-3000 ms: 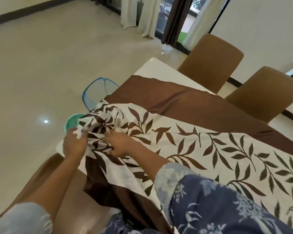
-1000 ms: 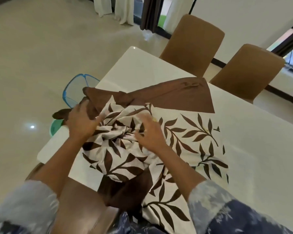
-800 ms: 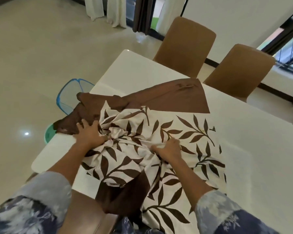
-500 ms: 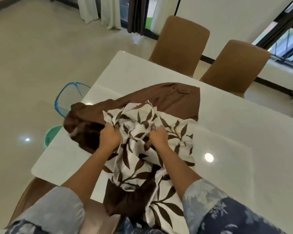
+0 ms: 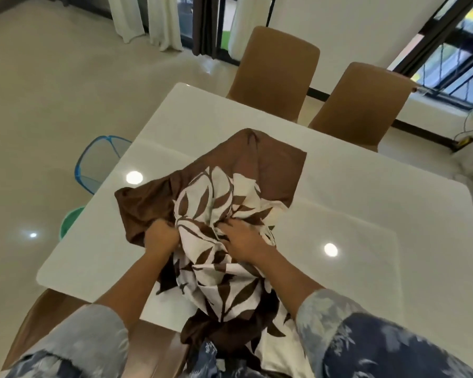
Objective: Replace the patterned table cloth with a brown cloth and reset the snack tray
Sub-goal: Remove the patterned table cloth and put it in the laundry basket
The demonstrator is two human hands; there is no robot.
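A soft, crumpled patterned table cloth [image 5: 216,214], cream with brown leaves and a plain brown border, lies bunched at frame centre on the glossy white counter [image 5: 366,214], trailing over its near edge. The left hand [image 5: 160,237] and right hand [image 5: 243,238] reach forward, fingers clenched in its folds.

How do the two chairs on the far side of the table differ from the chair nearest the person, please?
The two far chairs show their tall tan backs whole, while the near chair shows only a glossy brown part, cut off by the sleeve. The far chairs stand beyond the table, the near chair at its front edge. All are brownish.
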